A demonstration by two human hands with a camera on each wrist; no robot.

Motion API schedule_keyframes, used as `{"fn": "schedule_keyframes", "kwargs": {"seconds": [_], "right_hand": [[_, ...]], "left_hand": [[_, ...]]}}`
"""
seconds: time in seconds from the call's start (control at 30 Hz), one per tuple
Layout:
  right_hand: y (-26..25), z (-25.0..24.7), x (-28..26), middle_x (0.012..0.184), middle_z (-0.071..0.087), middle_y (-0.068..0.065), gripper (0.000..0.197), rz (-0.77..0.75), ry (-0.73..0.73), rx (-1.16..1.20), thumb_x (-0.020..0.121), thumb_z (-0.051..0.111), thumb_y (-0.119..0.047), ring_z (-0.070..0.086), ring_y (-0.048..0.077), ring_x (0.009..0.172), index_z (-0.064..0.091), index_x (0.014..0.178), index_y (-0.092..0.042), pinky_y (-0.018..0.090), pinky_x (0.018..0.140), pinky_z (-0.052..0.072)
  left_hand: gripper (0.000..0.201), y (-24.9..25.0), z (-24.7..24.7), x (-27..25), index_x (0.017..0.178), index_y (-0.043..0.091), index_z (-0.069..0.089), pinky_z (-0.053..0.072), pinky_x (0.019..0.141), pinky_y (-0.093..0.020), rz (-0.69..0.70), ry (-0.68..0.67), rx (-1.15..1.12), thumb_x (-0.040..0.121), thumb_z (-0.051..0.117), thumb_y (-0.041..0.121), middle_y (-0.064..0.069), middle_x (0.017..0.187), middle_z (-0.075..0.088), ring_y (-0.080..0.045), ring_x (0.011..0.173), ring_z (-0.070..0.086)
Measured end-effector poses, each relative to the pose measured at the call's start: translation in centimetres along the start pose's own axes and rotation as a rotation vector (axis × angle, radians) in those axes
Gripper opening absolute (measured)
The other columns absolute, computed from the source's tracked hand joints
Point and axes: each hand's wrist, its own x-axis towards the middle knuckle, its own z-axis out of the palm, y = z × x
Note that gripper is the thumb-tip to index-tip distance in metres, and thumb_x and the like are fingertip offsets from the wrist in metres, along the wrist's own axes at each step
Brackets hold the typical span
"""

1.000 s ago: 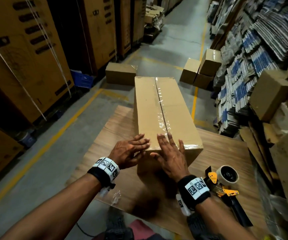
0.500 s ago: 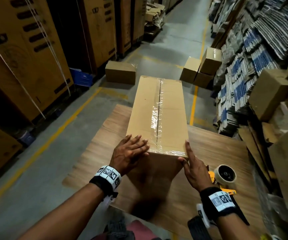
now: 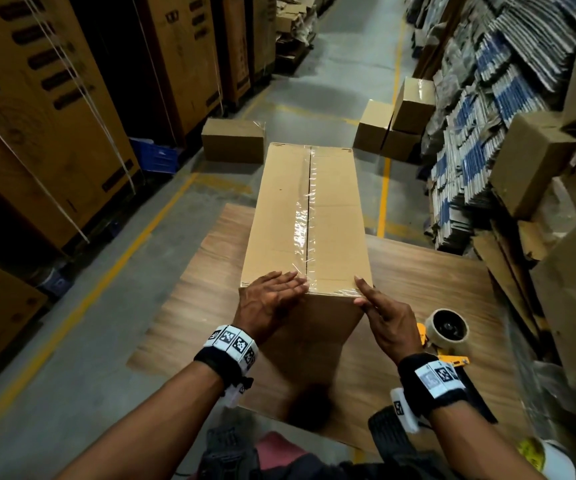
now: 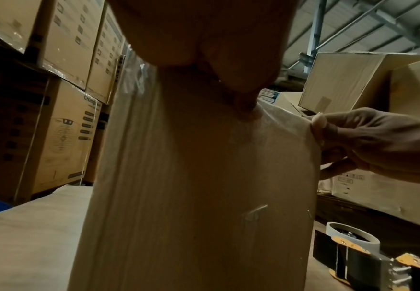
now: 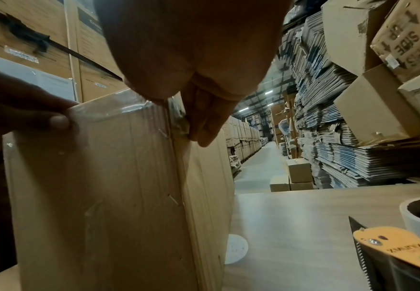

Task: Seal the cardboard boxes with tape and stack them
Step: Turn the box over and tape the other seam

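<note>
A long cardboard box (image 3: 279, 216) stands on the wooden table (image 3: 435, 271), pointing away from me. Clear tape (image 3: 302, 230) runs down its centre seam and folds over the near edge. My left hand (image 3: 276, 294) lies flat on the near top edge, fingers straight, with its thumb against the near face (image 4: 204, 177). My right hand (image 3: 373, 303) is at the near right corner, and its straight fingers (image 5: 204, 126) press the tape end against the box's side. A tape dispenser (image 3: 447, 327) with a yellow-trimmed frame lies on the table right of my right wrist.
Sealed boxes stand on the floor beyond the table: one on the left (image 3: 232, 140) and a small stack (image 3: 397, 123) to the right. Tall cartons (image 3: 37, 116) line the left side of the aisle. Stacks of flattened cardboard (image 3: 487, 116) and loose boxes crowd the right side.
The box has swung from a slant to straight ahead of me. My right hand slid off the top to the near right corner. My left hand moved onto the near top edge.
</note>
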Motion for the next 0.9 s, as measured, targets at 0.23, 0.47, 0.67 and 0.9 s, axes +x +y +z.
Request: {"fn": "schedule_keyframes", "kwargs": {"seconds": [0.23,0.47,0.67,0.9], "right_hand": [[-0.2,-0.3,-0.5,0.101,0.072,-0.028,0.065,0.061,-0.008,0.065,0.086,0.076,-0.033,0.063,-0.018,0.104,0.052,0.146,-0.037,0.007,0.09,0.05],[-0.2,1.5,-0.7,0.099,0.078,-0.015,0.046,0.022,0.108,0.18,0.087,0.081,-0.008,0.076,0.006,0.092,0.071,0.131,-0.02,0.04,0.084,0.063],[-2.2,1.9,-0.9,0.101,0.078,-0.015,0.045,-0.102,0.058,0.034,0.092,0.074,-0.025,0.067,-0.013,0.1,0.066,0.136,-0.022,0.015,0.087,0.056],[-5.8,4.7,-1.8,0.111,0.078,-0.01,0.044,-0.206,-0.053,-0.112,0.094,0.077,-0.022,0.074,0.003,0.088,0.067,0.136,-0.027,0.027,0.07,0.062]], "left_hand": [[0.031,-0.4,-1.9,0.6,0.116,0.022,0.08,0.049,0.11,-0.033,-0.061,-0.071,-0.063,0.092,0.076,0.041,0.002,0.126,0.074,-0.009,0.123,0.066],[0.023,-1.3,-2.2,0.5,0.116,0.024,0.08,0.046,0.111,-0.03,-0.084,-0.088,-0.073,0.094,0.074,0.02,0.004,0.125,0.075,-0.008,0.123,0.066],[0.019,-2.5,-4.6,1.8,0.108,0.038,0.081,0.055,0.105,-0.037,-0.266,-0.299,-0.008,0.091,0.077,0.03,0.015,0.121,0.075,-0.006,0.123,0.066],[0.051,-0.4,-7.1,0.4,0.132,0.036,0.07,0.05,0.109,-0.04,-0.296,-0.31,0.052,0.088,0.063,0.059,0.012,0.141,0.066,-0.015,0.135,0.058]]}}
